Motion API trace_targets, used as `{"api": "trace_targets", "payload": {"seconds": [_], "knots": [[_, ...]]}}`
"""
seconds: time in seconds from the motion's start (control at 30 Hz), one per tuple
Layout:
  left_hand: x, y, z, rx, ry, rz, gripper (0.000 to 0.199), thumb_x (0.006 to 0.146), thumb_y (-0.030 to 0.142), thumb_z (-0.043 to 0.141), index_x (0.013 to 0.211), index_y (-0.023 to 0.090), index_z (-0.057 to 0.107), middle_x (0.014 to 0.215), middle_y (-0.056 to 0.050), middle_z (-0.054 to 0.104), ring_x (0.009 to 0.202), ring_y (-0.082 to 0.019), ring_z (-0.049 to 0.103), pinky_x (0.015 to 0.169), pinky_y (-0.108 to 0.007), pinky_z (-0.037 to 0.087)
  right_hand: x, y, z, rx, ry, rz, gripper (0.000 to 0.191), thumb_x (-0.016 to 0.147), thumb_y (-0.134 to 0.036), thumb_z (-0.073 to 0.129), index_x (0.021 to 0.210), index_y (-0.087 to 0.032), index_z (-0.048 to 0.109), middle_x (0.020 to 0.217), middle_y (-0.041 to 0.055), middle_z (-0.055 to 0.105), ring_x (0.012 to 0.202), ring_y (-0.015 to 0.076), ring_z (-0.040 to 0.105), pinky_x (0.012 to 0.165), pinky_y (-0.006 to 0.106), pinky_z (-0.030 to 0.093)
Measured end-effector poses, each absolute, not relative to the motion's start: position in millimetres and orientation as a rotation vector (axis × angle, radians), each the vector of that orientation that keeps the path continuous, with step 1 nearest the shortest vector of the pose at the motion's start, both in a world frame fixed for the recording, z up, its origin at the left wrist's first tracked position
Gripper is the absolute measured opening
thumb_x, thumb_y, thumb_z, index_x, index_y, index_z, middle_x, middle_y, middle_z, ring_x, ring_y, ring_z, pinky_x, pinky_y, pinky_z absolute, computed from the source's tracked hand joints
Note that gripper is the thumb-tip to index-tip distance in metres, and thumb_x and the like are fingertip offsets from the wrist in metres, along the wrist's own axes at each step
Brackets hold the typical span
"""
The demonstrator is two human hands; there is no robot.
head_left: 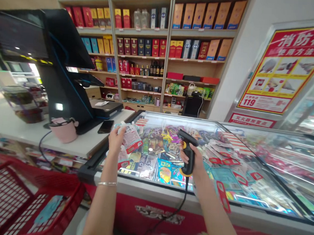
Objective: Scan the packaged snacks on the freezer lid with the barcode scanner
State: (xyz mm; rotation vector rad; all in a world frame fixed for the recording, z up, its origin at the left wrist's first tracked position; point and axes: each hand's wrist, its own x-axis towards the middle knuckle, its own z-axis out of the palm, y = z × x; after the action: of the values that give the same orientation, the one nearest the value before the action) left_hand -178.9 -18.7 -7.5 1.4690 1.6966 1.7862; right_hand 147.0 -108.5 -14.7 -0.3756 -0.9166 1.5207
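Seems partway along, with packet (132,139) and black scanner (189,153) raised above the freezer (152,187); cannot tell how much to count done or left. Pinches the packet, lying just right of the grip, in closed left hand (116,139); wraps right hand (197,159) around the scanner handle. Shows a pale, printed front, red-bordered below.

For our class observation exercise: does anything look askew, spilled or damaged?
One red-edged packet looks askew, jutting over the display case's front rim beside the right forearm, unlike packets farther back. I see no clear spill or damage.
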Motion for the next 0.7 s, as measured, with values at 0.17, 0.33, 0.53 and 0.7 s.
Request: {"api": "trace_targets", "payload": {"seconds": [0.17,0.33,0.53,0.7], "knots": [[-222,-22,-26,1.456,1.810,1.709,0.042,0.076,0.051,0.049,0.082,0.012,0.064,0.064,-0.002,0.059,0.063,-0.017,0.052,0.059,-0.025,0.041,100,-86,-32,-0.370,-0.864,1.625,0.019,0.076,-0.035,0.058,0.082,-0.017,0.058,0.069,0.0007,0.059,0.037,0.0037,0.034,0.031,0.016,0.030],[-217,-30,-43,1.527,2.189,1.581,0.038,0.083,0.040,0.045,0.100,0.011,0.063,0.094,-0.013,0.064,0.087,-0.026,0.059,0.078,-0.038,0.046,77,-70,-48,-0.446,-0.788,1.651,0.020,0.072,-0.034,0.061,0.080,-0.016,0.060,0.067,0.0013,0.060,0.037,0.0044,0.037,0.032,0.018,0.033],[-187,-44,-73,2.135,2.390,1.320,0.046,0.087,0.035,0.043,0.128,0.016,0.052,0.138,-0.016,0.046,0.131,-0.032,0.035,0.109,-0.054,0.022,63,-67,-72,-0.637,-0.689,1.733,0.023,0.067,-0.034,0.066,0.077,-0.014,0.062,0.066,0.0011,0.061,0.038,0.0056,0.042,0.033,0.018,0.036],[-185,-41,-85,2.245,2.416,1.026,0.051,0.087,0.038,0.042,0.135,0.021,0.047,0.144,-0.009,0.041,0.138,-0.031,0.023,0.110,-0.055,0.018,61,-73,-75,-0.607,-0.708,1.730,0.023,0.068,-0.035,0.066,0.079,-0.015,0.061,0.066,0.0008,0.060,0.038,0.0055,0.041,0.033,0.019,0.035]]}}
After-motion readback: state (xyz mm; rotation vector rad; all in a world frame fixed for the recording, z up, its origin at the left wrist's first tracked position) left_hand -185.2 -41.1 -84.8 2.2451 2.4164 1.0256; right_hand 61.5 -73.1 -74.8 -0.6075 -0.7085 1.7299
